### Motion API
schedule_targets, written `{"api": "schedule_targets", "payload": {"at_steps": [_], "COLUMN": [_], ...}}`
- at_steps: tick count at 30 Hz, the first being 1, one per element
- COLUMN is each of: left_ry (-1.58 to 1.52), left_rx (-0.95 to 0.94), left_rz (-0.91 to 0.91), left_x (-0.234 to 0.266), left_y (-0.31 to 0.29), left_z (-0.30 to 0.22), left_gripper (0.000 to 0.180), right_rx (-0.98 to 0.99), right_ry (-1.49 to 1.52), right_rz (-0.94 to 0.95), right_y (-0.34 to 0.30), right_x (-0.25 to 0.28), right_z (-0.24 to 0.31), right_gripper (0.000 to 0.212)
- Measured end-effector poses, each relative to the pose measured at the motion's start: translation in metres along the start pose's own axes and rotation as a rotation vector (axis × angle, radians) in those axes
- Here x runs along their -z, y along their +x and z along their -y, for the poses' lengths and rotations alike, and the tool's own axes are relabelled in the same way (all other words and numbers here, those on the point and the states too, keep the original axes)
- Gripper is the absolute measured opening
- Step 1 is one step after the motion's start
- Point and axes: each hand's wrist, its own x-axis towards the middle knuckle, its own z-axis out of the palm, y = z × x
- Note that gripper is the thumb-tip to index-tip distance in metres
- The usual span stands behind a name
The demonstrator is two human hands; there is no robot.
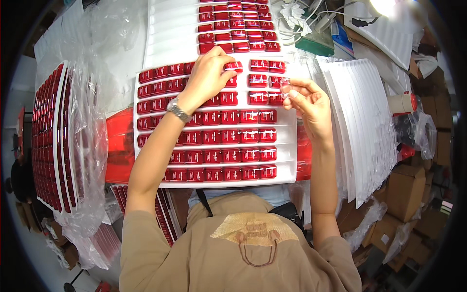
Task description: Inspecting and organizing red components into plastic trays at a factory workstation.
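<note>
The left hand point(208, 73) lay over the upper rows of a white tray point(287, 146) filled with small red rectangular pieces, its fingers curled and the tips pinching or pressing one red piece point(234, 66) at the end of the top row; the grip was nearly closed on that piece, though the fingers hid exactly how much of it they held. The right hand point(305, 100) hovered at the tray's right edge, thumb and forefinger closed lightly on a small clear piece point(285, 83), held just above the red pieces there. To do this well, it seemed best to seat each piece squarely in its slot, press straight down with the fingertips rather than at an angle, and keep the neighbouring pieces from being nudged out of line. The left forearm, with a metal wristwatch point(178, 111), reached diagonally across the tray from the lower left, wrist bent slightly down; the right forearm rose nearly straight up along the tray's right side. A second tray point(170, 29) lay beyond on the surface, partly filled, a stack of empty white trays point(360, 121) stood to the right, and wrapped filled trays point(53, 136) stood to the left.
</note>
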Motion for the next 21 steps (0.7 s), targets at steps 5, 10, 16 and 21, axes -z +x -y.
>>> {"api": "schedule_targets", "payload": {"at_steps": [5,10,16,21], "left_ry": [-0.808,-0.469,-1.179,-0.198], "left_rx": [-0.206,-0.346,0.003,-0.135], "left_rz": [0.039,0.082,0.208,-0.107], "left_x": [0.013,0.030,0.005,0.000], "left_y": [-0.016,-0.029,-0.028,0.008], "left_z": [-0.016,-0.038,-0.024,0.009], "left_gripper": [0.030,0.033,0.031,0.027], "right_rx": [-0.115,0.043,-0.012,0.181], "right_ry": [-0.091,-0.547,-0.187,-1.201], "right_rz": [0.144,0.093,0.120,-0.550], "right_y": [0.009,0.009,-0.032,-0.067], "right_x": [-0.016,-0.040,-0.046,0.085], "right_z": [0.019,0.013,0.051,0.114], "right_gripper": [0.015,0.019,0.031,0.030]}}
